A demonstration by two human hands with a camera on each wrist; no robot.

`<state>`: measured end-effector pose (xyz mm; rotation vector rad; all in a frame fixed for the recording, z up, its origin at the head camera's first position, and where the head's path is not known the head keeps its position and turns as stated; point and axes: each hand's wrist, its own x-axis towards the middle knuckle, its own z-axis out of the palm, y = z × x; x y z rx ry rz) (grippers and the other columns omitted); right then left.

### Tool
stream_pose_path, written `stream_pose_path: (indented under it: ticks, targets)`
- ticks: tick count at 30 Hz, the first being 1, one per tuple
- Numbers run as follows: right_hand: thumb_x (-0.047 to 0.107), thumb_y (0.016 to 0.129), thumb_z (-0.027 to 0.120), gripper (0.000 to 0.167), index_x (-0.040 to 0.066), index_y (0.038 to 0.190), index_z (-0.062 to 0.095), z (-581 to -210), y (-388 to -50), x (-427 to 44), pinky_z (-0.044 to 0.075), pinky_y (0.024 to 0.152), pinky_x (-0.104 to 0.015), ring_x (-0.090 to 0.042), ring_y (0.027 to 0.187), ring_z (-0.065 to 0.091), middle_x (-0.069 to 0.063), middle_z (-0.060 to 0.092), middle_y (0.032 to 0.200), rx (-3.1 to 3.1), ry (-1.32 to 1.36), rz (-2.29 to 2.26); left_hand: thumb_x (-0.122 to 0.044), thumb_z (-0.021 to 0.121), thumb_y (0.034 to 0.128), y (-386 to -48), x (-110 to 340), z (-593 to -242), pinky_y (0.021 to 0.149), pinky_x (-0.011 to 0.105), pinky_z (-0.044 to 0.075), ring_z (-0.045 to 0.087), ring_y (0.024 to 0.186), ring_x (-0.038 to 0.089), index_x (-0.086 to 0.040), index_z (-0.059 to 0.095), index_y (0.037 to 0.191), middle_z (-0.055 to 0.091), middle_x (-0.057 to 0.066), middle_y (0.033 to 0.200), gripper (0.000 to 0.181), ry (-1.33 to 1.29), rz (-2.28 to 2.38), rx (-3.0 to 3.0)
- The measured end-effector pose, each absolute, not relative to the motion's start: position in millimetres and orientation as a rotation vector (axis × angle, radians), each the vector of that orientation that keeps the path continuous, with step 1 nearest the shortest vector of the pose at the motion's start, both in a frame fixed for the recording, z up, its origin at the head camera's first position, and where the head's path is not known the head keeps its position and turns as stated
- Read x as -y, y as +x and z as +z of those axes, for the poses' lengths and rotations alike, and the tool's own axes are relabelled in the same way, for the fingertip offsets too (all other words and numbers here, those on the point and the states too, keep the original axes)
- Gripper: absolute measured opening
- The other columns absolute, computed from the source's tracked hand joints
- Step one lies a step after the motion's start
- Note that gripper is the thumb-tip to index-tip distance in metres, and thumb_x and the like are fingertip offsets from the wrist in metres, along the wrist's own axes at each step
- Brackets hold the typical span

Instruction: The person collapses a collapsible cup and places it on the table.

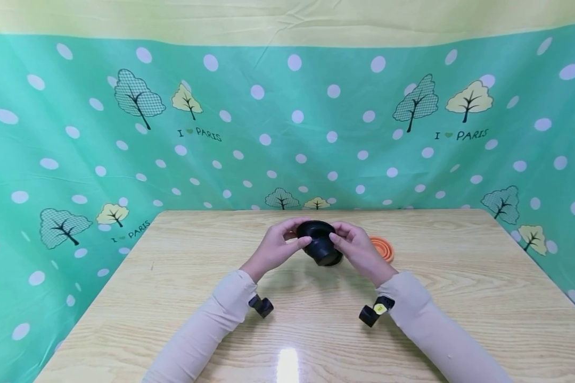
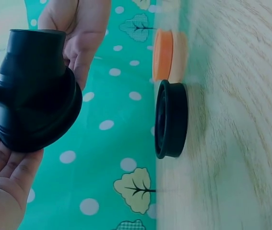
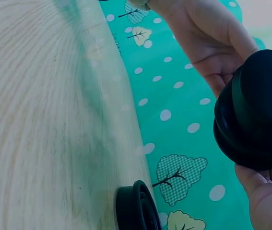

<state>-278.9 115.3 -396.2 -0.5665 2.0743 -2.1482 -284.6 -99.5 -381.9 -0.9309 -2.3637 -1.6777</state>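
Note:
Between both hands, above the table, is a black collapsible cup [image 1: 320,246], tilted and partly folded at its wide rim. My left hand [image 1: 281,243] pinches its left side, thumb on the near wall and fingers at the rim. On the opposite side my right hand [image 1: 356,247] grips the rim in the same manner. The left wrist view shows the cup [image 2: 35,86] with its narrow end up and the folded wall bulging round the wide end. Below it on the table lies a flat black ringed piece [image 2: 172,120], mostly hidden behind the cup in the head view.
An orange ringed disc [image 1: 382,249], seemingly a flattened cup, lies just beyond my right hand. The wooden table [image 1: 182,255] ends at a green dotted cloth [image 1: 239,122] hanging behind it. Small black cameras are strapped to both wrists.

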Motion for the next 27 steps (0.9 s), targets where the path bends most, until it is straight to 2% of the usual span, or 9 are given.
stream_pose_path:
  ticks: [8, 14, 19, 22, 27]
  targets:
    - [0.008, 0.096, 0.053, 0.023, -0.008, 0.113, 0.052, -398.9, -278.4, -114.2, 0.051, 0.072, -0.017, -0.006, 0.084, 0.059, 0.001, 0.061, 0.094, -2.017, -0.557, -2.183, -0.009, 0.067, 0.0881, -286.5, 98.4, -386.4, 0.080, 0.028, 0.055, 0.064, 0.092, 0.021, 0.000, 0.064, 0.113, 0.068, 0.013, 0.101, 0.027, -0.879, -1.613, 2.328]
    - [0.012, 0.094, 0.058, 0.032, -0.009, 0.119, 0.053, -398.6, -278.5, -117.9, 0.051, 0.081, -0.020, -0.010, 0.093, 0.061, -0.007, 0.062, 0.104, -2.130, -0.569, -2.089, -0.006, 0.065, 0.0884, -288.0, 99.1, -389.8, 0.087, 0.028, 0.053, 0.063, 0.104, 0.023, 0.000, 0.064, 0.118, 0.066, 0.014, 0.114, 0.030, -0.876, -1.639, 2.302]
    - [0.016, 0.092, 0.063, 0.035, -0.003, 0.121, 0.057, -397.0, -277.7, -117.9, 0.050, 0.086, -0.022, -0.015, 0.102, 0.061, -0.017, 0.061, 0.117, -2.274, -0.646, -1.925, -0.008, 0.065, 0.0885, -287.6, 97.4, -390.8, 0.092, 0.030, 0.050, 0.061, 0.110, 0.023, 0.000, 0.064, 0.120, 0.064, 0.014, 0.118, 0.032, -0.917, -1.617, 2.343]
    - [0.017, 0.091, 0.064, 0.033, 0.000, 0.119, 0.060, -394.7, -276.0, -114.2, 0.051, 0.085, -0.023, -0.018, 0.102, 0.062, -0.017, 0.062, 0.117, -2.362, -0.756, -1.822, -0.008, 0.066, 0.0879, -286.0, 96.3, -390.3, 0.095, 0.033, 0.049, 0.060, 0.112, 0.024, 0.001, 0.063, 0.120, 0.064, 0.014, 0.118, 0.034, -0.945, -1.618, 2.366]
    - [0.018, 0.091, 0.065, 0.028, 0.001, 0.113, 0.064, -392.2, -274.6, -109.4, 0.054, 0.077, -0.026, -0.018, 0.092, 0.066, -0.015, 0.065, 0.110, -2.433, -0.831, -1.707, -0.007, 0.068, 0.0863, -283.1, 96.1, -387.5, 0.098, 0.035, 0.046, 0.059, 0.113, 0.025, 0.002, 0.064, 0.119, 0.064, 0.015, 0.118, 0.034, -0.951, -1.644, 2.379]
